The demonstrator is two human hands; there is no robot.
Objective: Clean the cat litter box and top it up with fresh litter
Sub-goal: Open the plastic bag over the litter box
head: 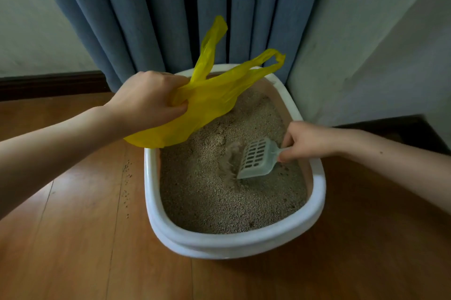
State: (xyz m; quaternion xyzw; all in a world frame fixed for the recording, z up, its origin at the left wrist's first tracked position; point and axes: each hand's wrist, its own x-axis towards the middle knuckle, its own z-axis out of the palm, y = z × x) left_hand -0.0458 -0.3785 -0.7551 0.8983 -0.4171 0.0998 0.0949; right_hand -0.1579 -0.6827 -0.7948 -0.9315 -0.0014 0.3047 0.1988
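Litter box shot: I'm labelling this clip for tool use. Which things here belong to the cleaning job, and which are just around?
In use:
litter box, filled with litter
slotted scoop, held by the right hand, its edge in the litter
yellow plastic bag, gripped by the left hand

Just around:
blue curtain
wooden floor
stray granules on the floor

The litter box [234,238] is sitting on the floor [73,238] before the curtain [158,11]. The scoop [256,160] is lying in the litter [207,202] at right, the bag [207,101] hanging over the box's far left rim.
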